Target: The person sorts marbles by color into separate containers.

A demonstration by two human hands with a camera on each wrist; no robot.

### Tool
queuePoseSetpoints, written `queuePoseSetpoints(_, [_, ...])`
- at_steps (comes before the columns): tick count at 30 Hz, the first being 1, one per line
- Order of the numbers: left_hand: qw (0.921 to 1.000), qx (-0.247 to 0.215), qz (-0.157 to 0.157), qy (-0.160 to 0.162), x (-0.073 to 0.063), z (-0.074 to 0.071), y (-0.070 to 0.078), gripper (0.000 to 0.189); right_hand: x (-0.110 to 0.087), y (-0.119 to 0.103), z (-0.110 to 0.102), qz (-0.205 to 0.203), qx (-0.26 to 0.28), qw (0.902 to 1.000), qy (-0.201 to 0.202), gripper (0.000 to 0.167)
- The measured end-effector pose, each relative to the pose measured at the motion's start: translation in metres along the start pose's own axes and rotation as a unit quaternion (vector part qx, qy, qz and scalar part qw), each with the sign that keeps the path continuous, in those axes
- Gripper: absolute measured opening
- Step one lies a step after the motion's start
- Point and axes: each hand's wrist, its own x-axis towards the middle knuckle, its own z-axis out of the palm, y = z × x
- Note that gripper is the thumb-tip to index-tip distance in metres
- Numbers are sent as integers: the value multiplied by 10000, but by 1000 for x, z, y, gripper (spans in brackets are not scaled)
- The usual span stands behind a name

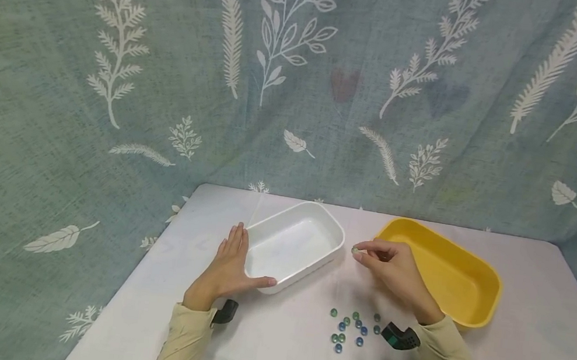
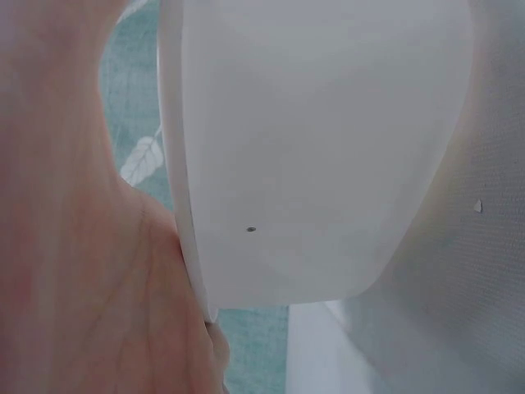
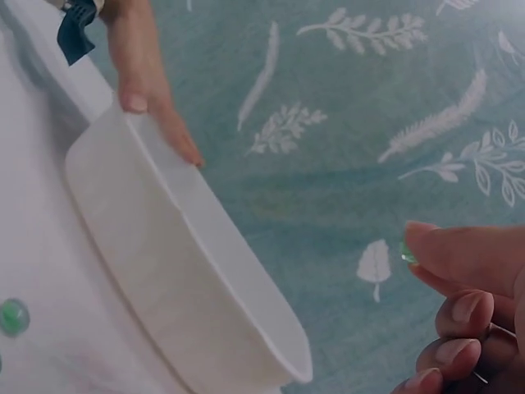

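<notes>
My left hand [image 1: 228,270] rests against the near left corner of a white plastic tub [image 1: 313,267]. Its fingers are straight along the left side, with the thumb lying over the near rim. Between thumb and index fingertip, my right hand [image 1: 395,268] pinches a small green glass marble [image 3: 407,253], raised in the gap between the two tubs. Part of a yellow tub [image 1: 472,287] is covered by that hand and wrist. Several green and blue glass marbles [image 1: 359,341] lie scattered on the table nearer to me.
Both tubs stand at an angle on a table with a white cloth [image 1: 271,342]. Behind it hangs a green curtain [image 1: 173,74] with white leaf prints, close to the table's back edge. Each wrist carries a small dark camera strap [image 1: 401,337].
</notes>
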Motion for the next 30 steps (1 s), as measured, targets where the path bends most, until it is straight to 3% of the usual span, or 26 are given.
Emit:
queuePoseSetpoints(13, [9999, -106, -41, -24, -3, -2, 0, 145, 35, -6, 24, 210, 641, 9976, -182, 25])
queuePoseSetpoints(21, [10000, -59, 8, 55, -1, 1, -1, 144, 53, -9, 38, 265, 395, 9986, -217, 22])
queuePoseSetpoints(30, [9998, -179, -48, 78, -3, 0, 0, 145, 79, -12, 57, 85, 437, 9973, -576, 21])
